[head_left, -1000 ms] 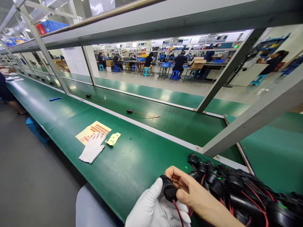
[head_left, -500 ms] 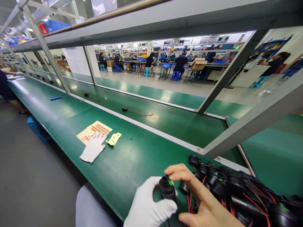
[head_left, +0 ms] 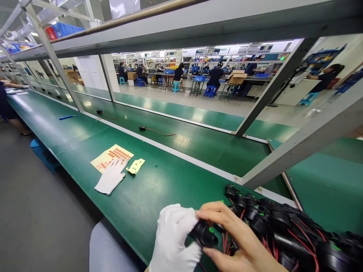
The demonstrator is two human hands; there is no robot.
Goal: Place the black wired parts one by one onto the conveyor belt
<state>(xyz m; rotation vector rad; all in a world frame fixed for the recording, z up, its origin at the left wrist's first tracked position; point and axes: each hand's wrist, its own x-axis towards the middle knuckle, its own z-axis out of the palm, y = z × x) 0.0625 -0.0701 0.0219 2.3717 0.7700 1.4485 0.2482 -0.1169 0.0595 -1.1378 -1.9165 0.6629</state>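
My left hand [head_left: 174, 238], in a white glove, is closed around a small black pump [head_left: 204, 233] at the bottom centre of the head view. The cylindrical pump lies tilted, its narrower end towards the right, and a green dot shows on its side. My bare right hand [head_left: 238, 238] has its index finger and thumb at either side of the pump, pinching it. Right of my hands, a heap of similar black pumps [head_left: 279, 217] with red wires lies on the green bench [head_left: 150, 196]; several bear green dots.
A white glove [head_left: 110, 177] lies partly over a sheet of red oval stickers [head_left: 115, 154], beside a scrap with green dots [head_left: 136, 166]. A wired black part [head_left: 142, 128] sits on the green belt [head_left: 198, 145]. A slanted metal post [head_left: 297, 143] rises behind the heap.
The pump has turned from nearly upright to lying tilted rightward. My right fingers have closed in on it. The wired parts on the belt have shifted slightly left.
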